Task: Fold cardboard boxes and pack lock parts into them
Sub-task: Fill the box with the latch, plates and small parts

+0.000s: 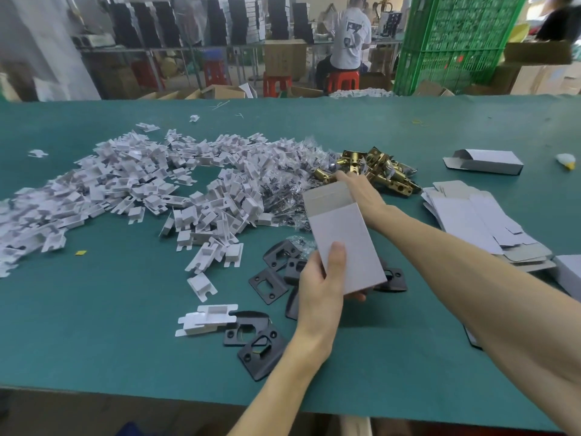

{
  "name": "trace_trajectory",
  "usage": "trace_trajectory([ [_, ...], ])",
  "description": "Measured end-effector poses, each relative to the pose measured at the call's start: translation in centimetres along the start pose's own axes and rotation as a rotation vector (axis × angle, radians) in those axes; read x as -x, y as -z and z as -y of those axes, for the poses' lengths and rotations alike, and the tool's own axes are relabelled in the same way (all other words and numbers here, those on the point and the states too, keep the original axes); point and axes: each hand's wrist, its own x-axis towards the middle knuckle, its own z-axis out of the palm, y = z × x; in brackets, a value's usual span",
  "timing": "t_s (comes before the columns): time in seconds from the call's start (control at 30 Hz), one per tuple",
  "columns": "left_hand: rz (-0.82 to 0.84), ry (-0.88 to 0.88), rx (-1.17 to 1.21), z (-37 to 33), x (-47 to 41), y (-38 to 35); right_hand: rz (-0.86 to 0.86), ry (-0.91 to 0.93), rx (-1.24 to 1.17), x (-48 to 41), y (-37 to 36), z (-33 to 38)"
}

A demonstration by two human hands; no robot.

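Note:
My left hand [320,281] grips the near end of a small white cardboard box [349,243], thumb on its top face, holding it above the green table [125,341]. The box's far flap stands open. My right hand [361,193] reaches past that open end to the pile of brass latch parts [380,171]; its fingertips are partly hidden behind the flap. Black strike plates [267,281] lie scattered under and beside the box. A stack of flat unfolded box blanks [478,221] lies to the right.
A big heap of white plastic inserts [125,184] and bagged screws [283,190] covers the table's left and middle. A folded box [484,162] lies at far right. Beyond the table are a seated person [349,39], red stools and a green crate stack [452,42].

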Motion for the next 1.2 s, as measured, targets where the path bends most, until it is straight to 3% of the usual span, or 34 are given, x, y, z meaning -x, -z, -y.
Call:
trace_trajectory([
  [0.23,-0.004,0.02,0.015,-0.1,0.1,0.4,-0.047,0.054,-0.105,2.5,1.5,-0.2],
  [0.53,0.024,-0.015,-0.015,-0.2,0.5,0.5,-0.289,-0.124,-0.427,4.7,5.6,-0.8],
  [0.73,0.064,-0.008,-0.035,-0.2,0.6,0.7,-0.416,-0.044,-0.67,7.9,10.8,0.7],
  [0.83,0.095,-0.024,-0.036,-0.4,0.8,0.6,-0.394,0.034,-0.786,9.6,13.2,2.0],
  [1.0,0.153,-0.051,-0.03,-0.6,1.1,0.7,-0.187,0.2,-0.593,12.3,14.4,4.1],
  [1.1,0.165,-0.054,-0.026,-0.6,1.2,0.7,-0.136,0.226,-0.385,13.1,14.0,4.6],
  [1.2,0.177,-0.053,-0.042,-0.5,1.1,0.7,-0.097,0.219,-0.331,13.7,13.6,4.6],
])
